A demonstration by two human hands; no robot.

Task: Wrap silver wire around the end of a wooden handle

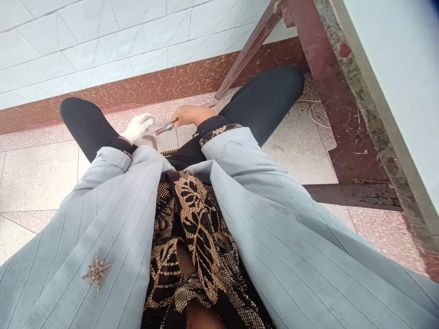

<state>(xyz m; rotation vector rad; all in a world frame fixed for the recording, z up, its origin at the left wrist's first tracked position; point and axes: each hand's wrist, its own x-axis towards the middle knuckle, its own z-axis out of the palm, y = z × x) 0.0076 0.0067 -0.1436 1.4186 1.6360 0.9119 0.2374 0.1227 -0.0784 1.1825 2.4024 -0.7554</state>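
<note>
My left hand (137, 128) wears a white knitted glove and is low between my knees. Its fingers are curled closed, and what they hold, if anything, I cannot make out. My right hand (187, 115) is bare and wrapped round a stick-like tool (159, 131). The tool has a reddish-brown end and a silvery binding near my fingers; its end points toward the glove, with the exact kind unclear. Just below the glove shows a curved brown piece (152, 141), partly hidden by my coat.
A dark red wooden frame (318, 77) with a slanting leg (247, 50) carries a pale slab (398, 91) at my right. Ahead stands a white tiled wall (137, 36) with a red-brown base strip. A loose thin cord (313, 116) lies on the speckled tile floor (41, 169).
</note>
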